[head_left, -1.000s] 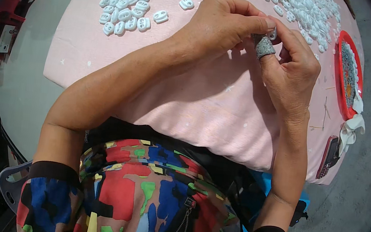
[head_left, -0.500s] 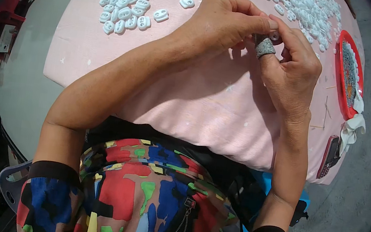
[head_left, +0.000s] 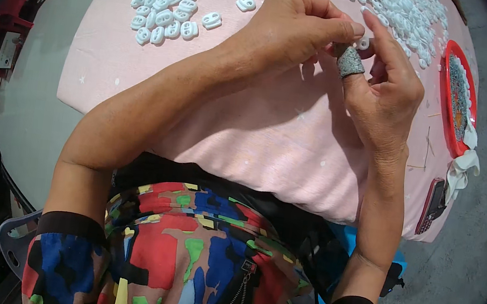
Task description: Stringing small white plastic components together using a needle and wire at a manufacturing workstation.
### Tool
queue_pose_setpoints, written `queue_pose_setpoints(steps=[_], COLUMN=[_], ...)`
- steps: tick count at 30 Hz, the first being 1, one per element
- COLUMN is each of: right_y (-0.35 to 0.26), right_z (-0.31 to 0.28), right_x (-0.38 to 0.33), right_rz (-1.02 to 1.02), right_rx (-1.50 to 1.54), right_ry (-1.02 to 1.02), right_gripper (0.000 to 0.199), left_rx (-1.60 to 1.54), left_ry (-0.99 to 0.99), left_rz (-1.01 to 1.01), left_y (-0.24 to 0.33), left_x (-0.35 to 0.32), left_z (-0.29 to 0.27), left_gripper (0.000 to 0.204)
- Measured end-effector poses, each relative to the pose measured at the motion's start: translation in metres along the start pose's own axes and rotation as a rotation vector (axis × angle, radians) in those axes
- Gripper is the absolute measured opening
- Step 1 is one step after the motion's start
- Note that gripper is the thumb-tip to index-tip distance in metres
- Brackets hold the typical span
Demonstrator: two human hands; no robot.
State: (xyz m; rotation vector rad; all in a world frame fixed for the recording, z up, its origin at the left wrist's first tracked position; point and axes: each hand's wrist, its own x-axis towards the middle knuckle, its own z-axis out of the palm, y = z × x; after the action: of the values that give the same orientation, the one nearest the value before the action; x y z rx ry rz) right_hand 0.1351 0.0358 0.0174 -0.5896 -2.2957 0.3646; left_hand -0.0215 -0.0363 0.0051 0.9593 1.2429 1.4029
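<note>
Above the table my two hands meet at a small white plastic cord lock (head_left: 364,43), mostly hidden by the fingers. My left hand (head_left: 298,28) is closed in a pinch at its left side, thumb stretched toward it. My right hand (head_left: 392,79) curls round it from the right, its index finger raised away from the left thumb. A grey speckled finger cover (head_left: 350,63) sits on the right thumb, just below the piece. What else the fingertips hold is hidden.
White two-hole oval cord locks (head_left: 164,18) lie grouped at the left, with a larger pile (head_left: 408,23) of white pieces far right. A red tray (head_left: 460,145) holds many small grey parts. Beside it are a white cloth (head_left: 465,167), a phone (head_left: 431,205) and thin sticks (head_left: 428,141).
My right index finger has lifted up and away from the left thumb, so more of the white cord lock shows. The right thumb has shifted slightly. The forearms stay put.
</note>
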Motion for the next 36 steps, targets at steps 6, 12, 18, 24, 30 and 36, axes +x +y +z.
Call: queue_pose_setpoints(steps=[6, 12, 18, 24, 30, 36], right_y=[0.003, 0.004, 0.002, 0.007, 0.011, 0.013], right_z=[-0.001, -0.001, -0.003, -0.002, -0.006, -0.008], right_x=[0.0, 0.0, 0.001, 0.002, 0.002, 0.005], right_rz=[-0.074, -0.11, -0.081, -0.132, -0.162, -0.117], right_rx=[-0.039, -0.036, -0.06, -0.014, 0.033, 0.085], right_ry=[-0.011, 0.01, 0.003, 0.013, -0.018, -0.044], right_gripper=[0.036, 0.037, 0.038, 0.038, 0.038, 0.035], left_rx=[0.004, 0.022, 0.011, -0.047, -0.073, -0.063], left_ry=[0.025, 0.012, 0.011, -0.009, -0.059, -0.045], left_rz=[0.013, 0.0, 0.088, 0.047, -0.003, 0.071], left_y=[-0.002, 0.004, -0.002, 0.001, 0.0, -0.01], left_x=[0.001, -0.003, 0.001, 0.0, 0.002, 0.007], left_z=[0.001, 0.004, 0.0, -0.002, -0.005, -0.007], left_gripper=[0.026, 0.026, 0.024, 0.024, 0.026, 0.026])
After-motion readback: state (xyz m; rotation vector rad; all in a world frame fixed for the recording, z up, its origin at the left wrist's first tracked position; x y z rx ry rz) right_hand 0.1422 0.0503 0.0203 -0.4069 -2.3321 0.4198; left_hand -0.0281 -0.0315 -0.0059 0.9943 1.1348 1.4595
